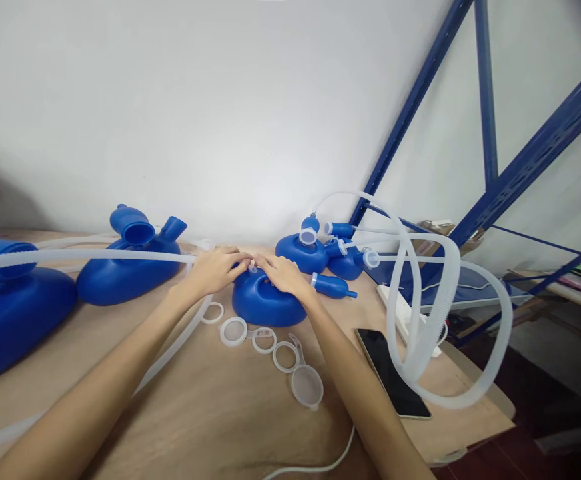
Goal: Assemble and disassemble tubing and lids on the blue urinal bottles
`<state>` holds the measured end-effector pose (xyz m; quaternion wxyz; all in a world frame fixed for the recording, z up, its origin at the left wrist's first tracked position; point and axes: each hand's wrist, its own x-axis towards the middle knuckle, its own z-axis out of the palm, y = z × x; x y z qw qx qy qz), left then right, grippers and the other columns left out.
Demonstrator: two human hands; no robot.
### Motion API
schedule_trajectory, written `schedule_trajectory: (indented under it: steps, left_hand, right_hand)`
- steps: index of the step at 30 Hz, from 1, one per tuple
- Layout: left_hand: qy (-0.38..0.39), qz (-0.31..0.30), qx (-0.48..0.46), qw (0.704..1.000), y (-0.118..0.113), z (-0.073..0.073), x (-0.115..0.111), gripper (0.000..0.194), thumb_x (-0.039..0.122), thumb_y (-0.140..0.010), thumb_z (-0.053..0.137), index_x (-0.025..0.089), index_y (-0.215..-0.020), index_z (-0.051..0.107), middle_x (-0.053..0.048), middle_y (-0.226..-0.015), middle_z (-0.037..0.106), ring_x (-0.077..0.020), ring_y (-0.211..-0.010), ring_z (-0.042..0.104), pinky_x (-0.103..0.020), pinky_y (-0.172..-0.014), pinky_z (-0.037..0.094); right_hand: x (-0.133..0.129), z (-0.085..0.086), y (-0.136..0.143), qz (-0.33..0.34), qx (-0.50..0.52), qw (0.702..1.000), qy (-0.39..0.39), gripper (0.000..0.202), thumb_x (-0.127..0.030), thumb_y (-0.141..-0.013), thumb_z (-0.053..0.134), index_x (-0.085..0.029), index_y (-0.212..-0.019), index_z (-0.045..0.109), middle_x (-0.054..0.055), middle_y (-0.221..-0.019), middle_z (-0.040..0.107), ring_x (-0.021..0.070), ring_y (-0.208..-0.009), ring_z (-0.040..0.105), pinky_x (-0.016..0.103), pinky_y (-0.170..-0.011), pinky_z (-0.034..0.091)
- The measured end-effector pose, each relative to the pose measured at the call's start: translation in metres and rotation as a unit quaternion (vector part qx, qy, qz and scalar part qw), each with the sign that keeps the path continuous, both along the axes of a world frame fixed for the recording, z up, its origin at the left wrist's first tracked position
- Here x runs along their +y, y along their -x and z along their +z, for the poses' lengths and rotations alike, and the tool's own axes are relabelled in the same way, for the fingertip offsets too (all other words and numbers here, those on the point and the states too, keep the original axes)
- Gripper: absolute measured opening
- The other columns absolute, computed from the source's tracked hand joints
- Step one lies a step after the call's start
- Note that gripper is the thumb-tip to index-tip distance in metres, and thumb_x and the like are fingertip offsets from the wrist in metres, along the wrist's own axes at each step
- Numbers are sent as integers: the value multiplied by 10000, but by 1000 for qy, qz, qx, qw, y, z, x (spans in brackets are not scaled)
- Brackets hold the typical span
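A blue bottle is lying mid-table, its long axis running left to right, its rounded side facing near. The hands are covering its far side, so I cannot tell which way its neck is pointing.

There the left hand and right hand are meeting, fingers sitting narrow at a small pale piece — whether either is gripping it, I cannot tell.

Just near of the bottle, pale caps and rings are lying in a row; the table is stretching nearer between the forearms. More blue bottles are bounding the left and far right, the wall the far side. A phone is lying near right — a looping pale hose is reaching past the table's right edge.
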<state>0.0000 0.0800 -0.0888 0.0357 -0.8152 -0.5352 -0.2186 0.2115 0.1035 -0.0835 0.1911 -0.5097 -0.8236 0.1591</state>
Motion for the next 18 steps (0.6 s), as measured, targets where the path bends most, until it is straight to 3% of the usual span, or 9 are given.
schedule_trajectory:
  steps: [6, 14, 18]
  left_hand:
    - [-15, 9, -2, 1000, -5, -5, 2, 434, 402, -1022, 392, 248, -1082, 794, -94, -1196, 759, -294, -1132, 696, -360, -839, 526]
    - [-20, 12, -3, 1000, -5, -5, 1, 459, 410, -1044, 344, 238, -999, 767, -97, -1164, 760, -287, -1105, 697, -365, -838, 521]
    - [-18, 29, -5, 999, -7, -6, -1, 408, 510, -1003, 459, 241, -1030, 765, -97, -1191, 756, -307, -1105, 697, -354, -765, 512]
  right_hand:
    - [0, -2, 2, -4, -57, 998, -18, 426, -634, -1039, 515, -311, -1188, 749, 63, -1169, 801, 338, -1165, 713, 440, -991, 482]
    - [-1, -2, 0, 5, -29, 999, -24, 363, -620, -995, 609, -333, -1149, 768, 26, -1219, 796, 319, -1165, 715, 420, -988, 507]
    - [-1, -3, 1, -7, -28, 999, -18, 384, -640, -990, 602, -342, -1163, 769, 27, -1235, 791, 329, -1203, 708, 433, -1000, 515]
